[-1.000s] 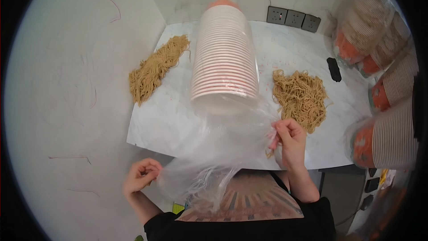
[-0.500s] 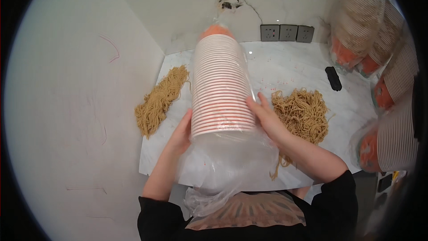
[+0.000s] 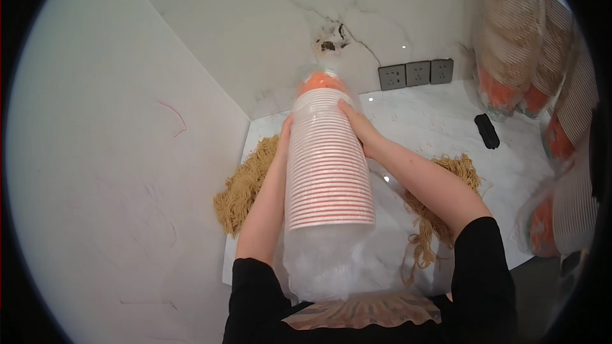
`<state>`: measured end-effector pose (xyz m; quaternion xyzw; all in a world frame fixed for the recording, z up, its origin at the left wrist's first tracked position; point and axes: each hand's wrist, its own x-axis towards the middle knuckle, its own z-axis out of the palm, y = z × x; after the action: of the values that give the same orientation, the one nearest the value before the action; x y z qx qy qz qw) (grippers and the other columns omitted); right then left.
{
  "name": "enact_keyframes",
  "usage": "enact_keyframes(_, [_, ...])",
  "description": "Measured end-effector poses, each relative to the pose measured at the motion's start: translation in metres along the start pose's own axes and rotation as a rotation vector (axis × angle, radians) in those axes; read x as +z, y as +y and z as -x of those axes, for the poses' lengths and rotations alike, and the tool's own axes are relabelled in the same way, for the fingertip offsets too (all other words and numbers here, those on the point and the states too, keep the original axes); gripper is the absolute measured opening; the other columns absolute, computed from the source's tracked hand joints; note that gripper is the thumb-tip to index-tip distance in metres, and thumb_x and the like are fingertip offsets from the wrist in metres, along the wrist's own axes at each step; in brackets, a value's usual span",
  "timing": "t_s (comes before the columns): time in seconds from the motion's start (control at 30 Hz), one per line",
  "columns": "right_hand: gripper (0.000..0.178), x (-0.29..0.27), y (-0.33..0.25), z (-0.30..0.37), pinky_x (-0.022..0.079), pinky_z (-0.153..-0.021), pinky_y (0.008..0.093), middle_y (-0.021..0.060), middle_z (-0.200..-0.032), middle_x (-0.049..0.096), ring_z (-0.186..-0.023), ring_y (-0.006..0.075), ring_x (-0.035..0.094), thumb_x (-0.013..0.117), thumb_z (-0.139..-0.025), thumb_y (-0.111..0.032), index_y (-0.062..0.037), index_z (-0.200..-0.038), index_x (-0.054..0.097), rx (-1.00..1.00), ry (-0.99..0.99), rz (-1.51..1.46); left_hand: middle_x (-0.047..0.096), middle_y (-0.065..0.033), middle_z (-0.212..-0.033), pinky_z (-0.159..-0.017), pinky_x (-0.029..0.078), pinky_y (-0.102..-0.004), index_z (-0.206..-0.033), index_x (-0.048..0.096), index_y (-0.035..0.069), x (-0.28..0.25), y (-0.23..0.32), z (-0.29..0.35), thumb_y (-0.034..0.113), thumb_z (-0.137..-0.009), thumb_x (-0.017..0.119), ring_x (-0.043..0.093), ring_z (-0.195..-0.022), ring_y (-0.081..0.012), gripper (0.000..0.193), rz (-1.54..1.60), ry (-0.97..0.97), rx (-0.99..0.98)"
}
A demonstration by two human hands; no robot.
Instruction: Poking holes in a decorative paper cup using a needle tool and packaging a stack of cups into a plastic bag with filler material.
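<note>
A long stack of nested white paper cups (image 3: pixel 329 172) lies in front of me, rims toward me, with an orange-red end at the far side. It is wrapped in a clear plastic bag (image 3: pixel 322 267), whose loose end hangs toward my body. My left hand (image 3: pixel 287 129) presses on the stack's left side near the far end; most of its fingers are hidden behind the cups. On the opposite side my right hand (image 3: pixel 358 126) grips the stack, thumb on top. Bundles of tan stringy strands sit either side: one (image 3: pixel 245 188) by my left forearm, another (image 3: pixel 459 169) partly under my right forearm.
More bagged cup stacks (image 3: pixel 510 38) stand along the right side. A black elongated object (image 3: pixel 487 131) lies on the white marbled table (image 3: pixel 433 121). Dark wall sockets (image 3: pixel 417 74) are set in the back wall, and a pale wall (image 3: pixel 127 172) borders the left.
Both hands have slid from the near end of the stack to its far end. The view has shifted, and my right forearm now covers part of the right bundle.
</note>
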<state>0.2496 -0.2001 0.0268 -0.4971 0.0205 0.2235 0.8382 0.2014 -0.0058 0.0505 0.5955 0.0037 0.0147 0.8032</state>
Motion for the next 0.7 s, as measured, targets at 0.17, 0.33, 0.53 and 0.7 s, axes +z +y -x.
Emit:
enact_keyframes(0.17, [0.089, -0.002, -0.006, -0.050, 0.052, -0.093, 0.0398, 0.0190, -0.131, 0.062, -0.113, 0.0277, 0.064, 0.062, -0.090, -0.065, 0.0081, -0.140, 0.050, -0.070, -0.115, -0.117, 0.066, -0.0157, -0.124, -0.100, 0.051, -0.0376, -0.135, 0.057, 0.001, -0.013, -0.002, -0.055, 0.049, -0.102, 0.048, 0.063, -0.113, -0.0257, 0.060, 0.031, -0.004, 0.057])
enact_keyframes(0.33, [0.090, -0.002, -0.009, -0.049, 0.050, -0.094, 0.0404, 0.0181, -0.130, 0.063, -0.114, 0.0263, 0.062, 0.062, -0.088, -0.069, 0.0071, -0.135, 0.056, -0.022, -0.014, -0.030, 0.060, -0.0130, -0.133, -0.103, 0.046, -0.0380, -0.140, 0.051, 0.002, -0.061, -0.002, -0.047, 0.054, -0.100, 0.052, 0.058, -0.119, -0.0238, 0.066, 0.026, 0.194, -0.028])
enact_keyframes(0.53, [0.097, -0.032, -0.016, 0.050, 0.042, -0.101, 0.0397, 0.0169, -0.146, 0.038, -0.123, 0.0287, 0.048, 0.065, -0.090, -0.061, -0.0060, -0.156, 0.019, -0.025, 0.329, 0.303, 0.056, -0.0057, -0.133, -0.109, 0.040, -0.0390, -0.144, 0.046, 0.008, -0.053, 0.026, 0.109, 0.047, -0.100, 0.059, 0.052, -0.127, -0.0184, 0.060, -0.302, 0.247, -0.102])
enact_keyframes(0.7, [0.102, -0.037, 0.012, 0.167, 0.032, -0.114, 0.0415, 0.0182, -0.149, 0.035, -0.133, 0.0299, 0.041, 0.065, -0.091, -0.059, -0.0044, -0.158, 0.011, 0.189, 0.104, 0.143, 0.050, -0.0085, -0.148, -0.111, 0.038, -0.0410, -0.152, 0.038, 0.007, -0.060, 0.023, 0.226, 0.050, -0.102, 0.053, 0.048, -0.135, -0.0203, 0.067, -0.168, 0.101, -0.363])
